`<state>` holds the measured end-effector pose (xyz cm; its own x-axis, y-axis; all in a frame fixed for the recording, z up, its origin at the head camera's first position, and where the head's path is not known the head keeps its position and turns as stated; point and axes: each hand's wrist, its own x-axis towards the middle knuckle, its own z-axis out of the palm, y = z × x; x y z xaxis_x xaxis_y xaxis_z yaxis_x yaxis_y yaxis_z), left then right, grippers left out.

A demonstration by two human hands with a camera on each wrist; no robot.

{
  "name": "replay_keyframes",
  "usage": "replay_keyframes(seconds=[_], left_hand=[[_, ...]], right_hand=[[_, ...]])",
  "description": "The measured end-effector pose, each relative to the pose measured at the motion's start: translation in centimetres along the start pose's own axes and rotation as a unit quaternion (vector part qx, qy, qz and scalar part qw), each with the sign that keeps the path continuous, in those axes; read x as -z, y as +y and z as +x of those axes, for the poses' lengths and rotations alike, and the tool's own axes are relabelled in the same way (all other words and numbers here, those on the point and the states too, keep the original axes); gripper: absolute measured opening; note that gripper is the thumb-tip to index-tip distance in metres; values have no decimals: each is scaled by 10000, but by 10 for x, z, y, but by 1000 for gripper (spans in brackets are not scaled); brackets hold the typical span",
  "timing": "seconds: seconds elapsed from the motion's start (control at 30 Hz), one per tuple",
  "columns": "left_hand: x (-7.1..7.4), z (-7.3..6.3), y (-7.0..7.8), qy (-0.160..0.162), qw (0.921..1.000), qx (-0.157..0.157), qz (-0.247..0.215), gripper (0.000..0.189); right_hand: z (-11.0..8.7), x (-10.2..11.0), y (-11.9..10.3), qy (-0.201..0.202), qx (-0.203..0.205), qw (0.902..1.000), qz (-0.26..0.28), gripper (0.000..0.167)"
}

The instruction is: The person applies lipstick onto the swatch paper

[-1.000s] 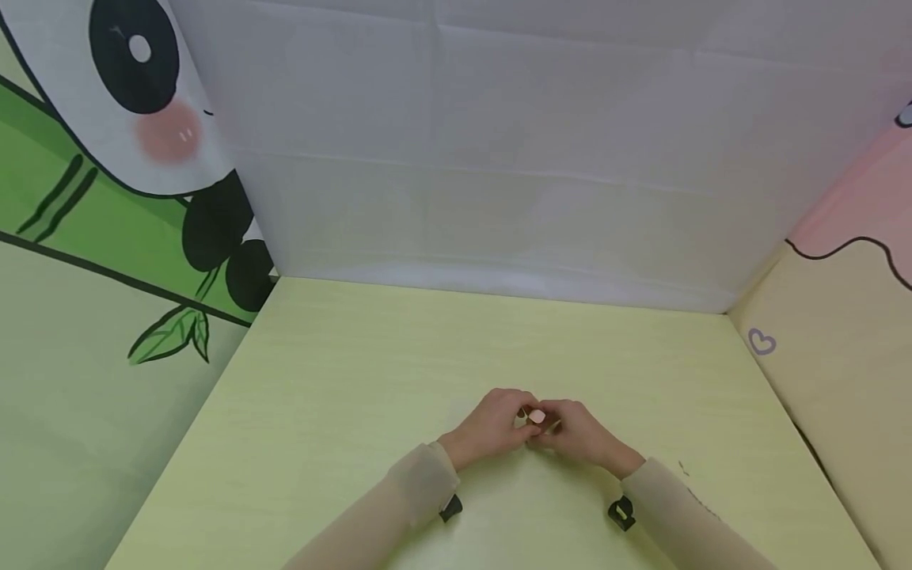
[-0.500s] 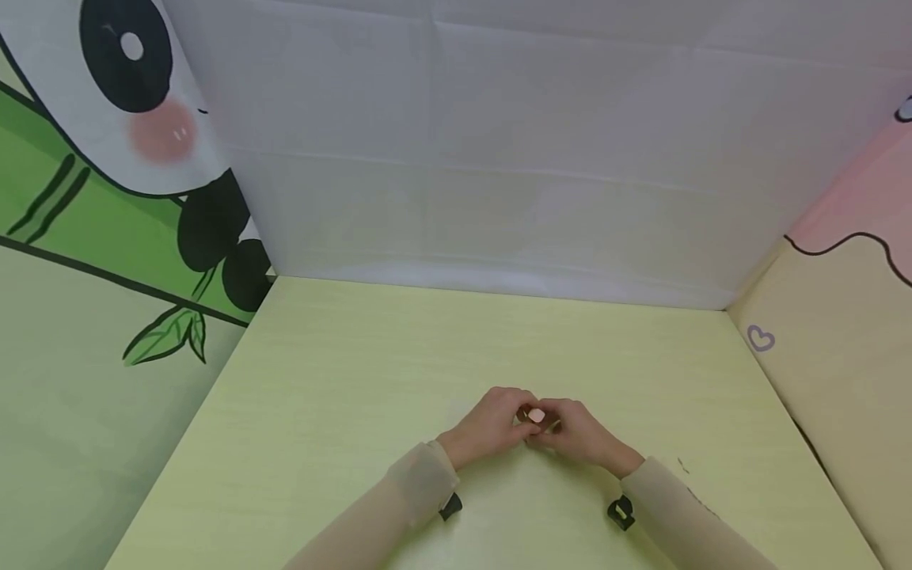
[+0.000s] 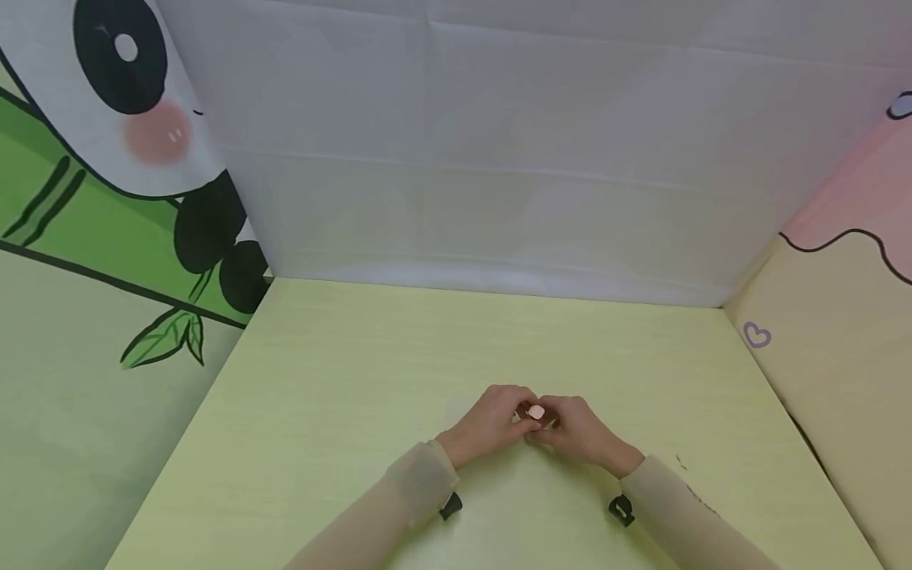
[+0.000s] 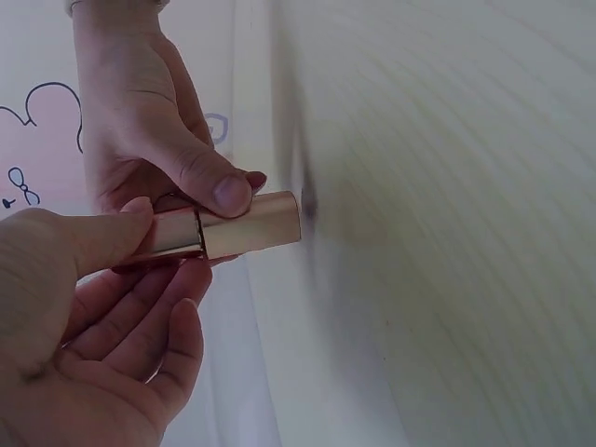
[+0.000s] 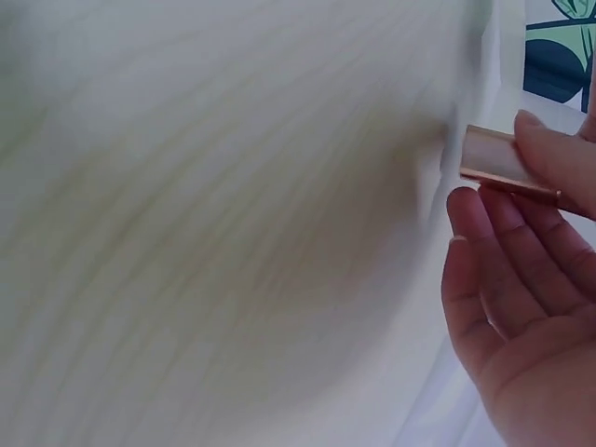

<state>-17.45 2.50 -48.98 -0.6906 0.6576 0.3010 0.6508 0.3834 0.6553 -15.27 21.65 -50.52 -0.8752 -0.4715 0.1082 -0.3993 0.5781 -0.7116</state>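
Note:
A shiny rose-gold lipstick tube [image 4: 251, 226] is held between both hands above the table, and a dark seam crosses its middle in the left wrist view. My left hand [image 3: 492, 423] pinches one section between thumb and fingers. On the section beyond the seam, my right hand [image 3: 584, 431] presses its thumb, with the fingers underneath. The tube's flat end [image 3: 536, 412] faces up toward the head camera. From the right wrist, the right hand [image 5: 531, 270] shows its thumb on top of the gold tube [image 5: 494, 156]; the left hand lies outside that view.
A pale yellow-green table [image 3: 370, 340] spreads under the hands. White sheeting [image 3: 499, 158] rises behind it. Printed cartoon panels border both sides, with a green leaf [image 3: 167, 336] at left and a purple heart [image 3: 757, 335] at right. Dark wrist straps [image 3: 621, 511] hang by the sleeves.
The hands keep their hold on the lipstick tube and have hardly moved. Its end appears very slightly higher in the head view, and that view has shifted a little.

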Motion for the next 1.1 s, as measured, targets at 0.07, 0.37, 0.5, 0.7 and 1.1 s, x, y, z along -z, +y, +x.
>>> replay_keyframes(seconds=[0.07, 0.37, 0.5, 0.7, 1.1], left_hand=[[2, 1, 1, 73, 9999, 21, -113, 15], [15, 2, 5, 408, 9958, 110, -815, 11], [15, 1, 3, 582, 9914, 195, -1152, 12], [17, 0, 1, 928, 9849, 427, -1395, 14], [11, -4, -9, 857, 9873, 862, -1022, 20]], right_hand=[[0, 0, 0, 16, -17, 10000, -58, 18], [-1, 3, 2, -68, -215, 9997, 35, 15], [-1, 4, 5, -146, -155, 9996, 173, 14], [-3, 4, 10, -45, -99, 9997, 221, 15], [-6, 10, 18, 149, -180, 9997, 124, 15]])
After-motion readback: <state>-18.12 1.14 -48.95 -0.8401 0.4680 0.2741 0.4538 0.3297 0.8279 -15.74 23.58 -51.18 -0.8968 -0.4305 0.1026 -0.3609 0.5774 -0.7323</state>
